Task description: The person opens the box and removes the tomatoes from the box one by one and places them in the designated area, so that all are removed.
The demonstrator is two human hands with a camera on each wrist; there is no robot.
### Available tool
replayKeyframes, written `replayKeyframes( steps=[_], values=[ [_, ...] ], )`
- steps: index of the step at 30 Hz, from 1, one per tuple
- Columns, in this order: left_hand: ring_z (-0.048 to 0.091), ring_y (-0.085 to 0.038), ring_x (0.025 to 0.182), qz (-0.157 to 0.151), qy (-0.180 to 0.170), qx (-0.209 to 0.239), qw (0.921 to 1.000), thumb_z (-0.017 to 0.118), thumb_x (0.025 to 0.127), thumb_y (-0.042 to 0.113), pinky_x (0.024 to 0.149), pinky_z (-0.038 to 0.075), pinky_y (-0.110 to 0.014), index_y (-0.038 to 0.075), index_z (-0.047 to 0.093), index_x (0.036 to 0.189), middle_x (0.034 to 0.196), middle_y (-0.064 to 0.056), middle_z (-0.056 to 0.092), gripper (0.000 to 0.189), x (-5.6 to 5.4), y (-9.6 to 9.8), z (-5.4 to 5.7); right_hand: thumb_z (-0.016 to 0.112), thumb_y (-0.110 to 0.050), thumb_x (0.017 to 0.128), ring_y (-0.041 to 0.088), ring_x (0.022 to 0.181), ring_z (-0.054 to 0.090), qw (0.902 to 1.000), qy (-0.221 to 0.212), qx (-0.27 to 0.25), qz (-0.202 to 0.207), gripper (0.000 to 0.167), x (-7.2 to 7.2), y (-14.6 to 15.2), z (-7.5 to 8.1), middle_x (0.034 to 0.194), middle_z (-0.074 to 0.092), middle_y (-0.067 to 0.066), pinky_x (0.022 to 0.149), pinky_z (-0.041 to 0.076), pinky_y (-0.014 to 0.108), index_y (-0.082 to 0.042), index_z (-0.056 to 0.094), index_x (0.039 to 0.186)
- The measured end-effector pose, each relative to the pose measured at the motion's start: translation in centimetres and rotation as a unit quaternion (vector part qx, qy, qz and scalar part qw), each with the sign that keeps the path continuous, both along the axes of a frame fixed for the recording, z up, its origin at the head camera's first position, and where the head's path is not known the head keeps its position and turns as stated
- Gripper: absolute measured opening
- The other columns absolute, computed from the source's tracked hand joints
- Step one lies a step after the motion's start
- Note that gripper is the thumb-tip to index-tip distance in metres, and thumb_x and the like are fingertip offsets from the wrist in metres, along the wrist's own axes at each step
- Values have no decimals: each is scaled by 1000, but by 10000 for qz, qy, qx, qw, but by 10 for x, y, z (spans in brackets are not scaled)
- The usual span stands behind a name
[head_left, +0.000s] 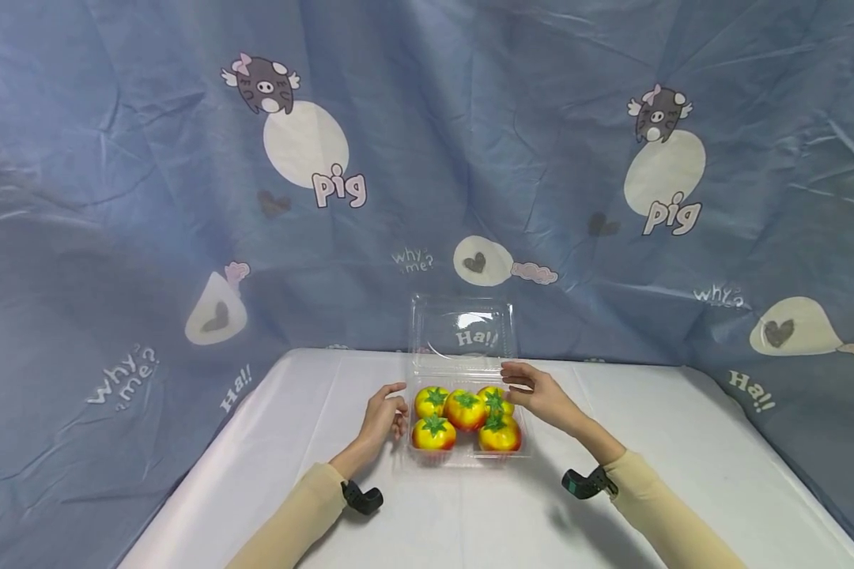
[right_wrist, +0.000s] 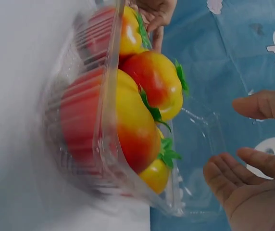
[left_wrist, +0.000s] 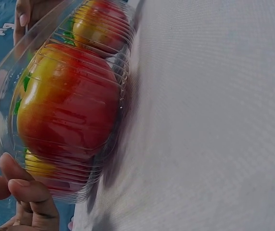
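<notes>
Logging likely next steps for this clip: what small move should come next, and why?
Probably the right hand should reach back to the raised lid and swing it forward: the lid stands open behind the box, five fruits sit inside, and that hand holds nothing.

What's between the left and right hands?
In the head view, the open clear box, holding five yellow-red fruits, lies between the left hand and the right hand.

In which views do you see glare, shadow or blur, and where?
Head view: glare on the clear lid, soft shadow beside the right sleeve; left wrist view: dim picture, shadow along the base of the container; right wrist view: its ribbed wall looks blurred.
</notes>
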State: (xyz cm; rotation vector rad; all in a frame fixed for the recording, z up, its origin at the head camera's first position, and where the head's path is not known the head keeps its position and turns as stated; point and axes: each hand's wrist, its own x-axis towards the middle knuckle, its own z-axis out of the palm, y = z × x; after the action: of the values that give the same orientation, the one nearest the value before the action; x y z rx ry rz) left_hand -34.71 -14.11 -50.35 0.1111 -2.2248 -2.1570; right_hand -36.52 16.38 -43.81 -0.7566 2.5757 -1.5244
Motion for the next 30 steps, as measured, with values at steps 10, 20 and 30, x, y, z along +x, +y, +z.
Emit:
replayKeyframes(
  steps=[10, 20, 30],
  values=[
    [45, -13, 40, 45, -6, -6, 10000, 44, 78, 5, 36, 38, -24, -1, 48, 135, 64, -4, 54, 57, 0, 2, -3, 66, -11, 88, 40, 126, 51, 9994, -265, 1, 240, 57, 2, -15, -11, 137, 52, 22, 94, 52, 40, 0, 45, 140],
    [45, -12, 39, 61, -19, -38, 10000, 45, 78, 6, 36, 38, -24, 1, 49, 134, 64, -3, 54, 57, 0, 2, -2, 68, -8, 87, 45, 123, 52, 9980, -155, -82, 610, 58, 4, -26, -19, 135, 50, 29, 100, 46, 50, 11, 44, 136],
    [44, -12, 39, 36, 12, -45, 10000, 44, 79, 5, 36, 38, -23, -1, 47, 136, 64, -4, 54, 57, -1, 2, -1, 69, -7, 85, 46, 122, 51, 9967, -262, -134, 759, 57, 17, -34, -10, 134, 49, 33, 102, 43, 54, 13, 45, 133]
  ],
)
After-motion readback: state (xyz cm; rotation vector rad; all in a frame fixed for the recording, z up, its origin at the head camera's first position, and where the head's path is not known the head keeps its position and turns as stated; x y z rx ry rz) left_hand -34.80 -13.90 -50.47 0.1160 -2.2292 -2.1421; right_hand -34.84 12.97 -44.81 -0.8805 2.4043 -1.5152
